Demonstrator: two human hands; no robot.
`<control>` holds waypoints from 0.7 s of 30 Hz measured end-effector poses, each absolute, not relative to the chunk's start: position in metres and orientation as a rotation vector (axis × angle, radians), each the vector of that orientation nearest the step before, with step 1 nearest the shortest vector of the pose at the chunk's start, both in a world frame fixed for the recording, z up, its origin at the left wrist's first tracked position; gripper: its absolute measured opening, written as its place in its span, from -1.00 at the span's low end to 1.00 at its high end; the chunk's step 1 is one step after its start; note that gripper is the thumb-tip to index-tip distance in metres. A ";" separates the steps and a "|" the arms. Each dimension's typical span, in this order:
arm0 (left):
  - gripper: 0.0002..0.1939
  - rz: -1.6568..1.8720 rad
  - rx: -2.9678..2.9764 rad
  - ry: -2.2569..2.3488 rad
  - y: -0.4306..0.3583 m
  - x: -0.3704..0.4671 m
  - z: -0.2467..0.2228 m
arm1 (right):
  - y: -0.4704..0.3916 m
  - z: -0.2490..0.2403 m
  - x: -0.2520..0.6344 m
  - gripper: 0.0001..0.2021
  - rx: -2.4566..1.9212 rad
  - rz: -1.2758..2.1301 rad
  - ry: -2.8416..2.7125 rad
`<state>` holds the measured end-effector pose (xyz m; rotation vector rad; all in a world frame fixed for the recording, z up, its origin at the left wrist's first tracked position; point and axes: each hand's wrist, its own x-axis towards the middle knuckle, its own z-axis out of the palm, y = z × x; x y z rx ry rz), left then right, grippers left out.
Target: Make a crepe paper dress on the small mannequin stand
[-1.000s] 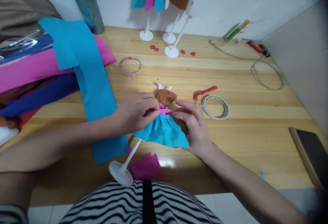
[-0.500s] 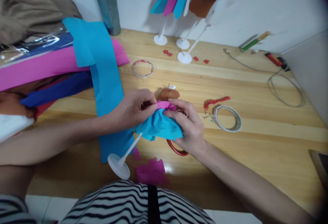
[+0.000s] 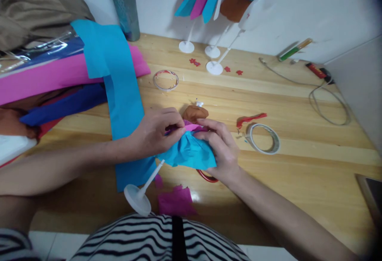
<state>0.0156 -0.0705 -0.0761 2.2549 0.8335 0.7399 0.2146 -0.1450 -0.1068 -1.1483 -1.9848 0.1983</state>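
Observation:
Gathered blue crepe paper (image 3: 189, 151) with a pink paper strip (image 3: 192, 126) along its top edge is held between both hands. My left hand (image 3: 158, 129) pinches the paper's left side, thumb against fingertips. On the other side, my right hand (image 3: 221, 143) grips it with thumb and fingers. A white doll stand (image 3: 141, 193) with a round base tilts out below the blue paper; how its upper end joins is hidden. Just beyond the fingers shows a brown bunched paper piece (image 3: 195, 112) with a small white tip. Part of a red ring-shaped handle (image 3: 208, 176) shows under my right hand.
Paper sheets, including a long blue strip (image 3: 127, 94) and a pink roll (image 3: 44, 76), lie left. Pink scraps (image 3: 176, 200) are near the front edge. A tape roll (image 3: 264, 138) and red strip (image 3: 252, 120) lie right. Decorated stands (image 3: 186, 47) line the wall beside a cable (image 3: 313, 90).
The blue paper has spread slightly downward and right, and the pink strip looks more folded over. Both hands keep their hold, fingers shifting a little. The stand's base has dipped slightly.

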 end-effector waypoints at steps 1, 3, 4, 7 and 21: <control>-0.84 0.735 2.261 0.830 -0.071 0.016 -0.077 | -0.145 -0.107 0.215 -0.74 -1.149 0.202 -1.982; -0.84 0.741 2.278 0.811 -0.071 0.017 -0.078 | -0.147 -0.107 0.216 -0.76 -1.152 0.218 -1.975; -0.83 0.758 2.283 0.793 -0.070 0.018 -0.078 | -0.148 -0.108 0.217 -0.77 -1.150 0.227 -1.974; -0.84 0.798 2.293 0.684 -0.070 0.018 -0.079 | -0.149 -0.111 0.220 -0.79 -1.136 0.262 -1.968; -0.74 0.789 2.290 0.630 -0.068 0.002 -0.080 | -0.157 -0.112 0.236 -0.66 -1.118 0.256 -2.163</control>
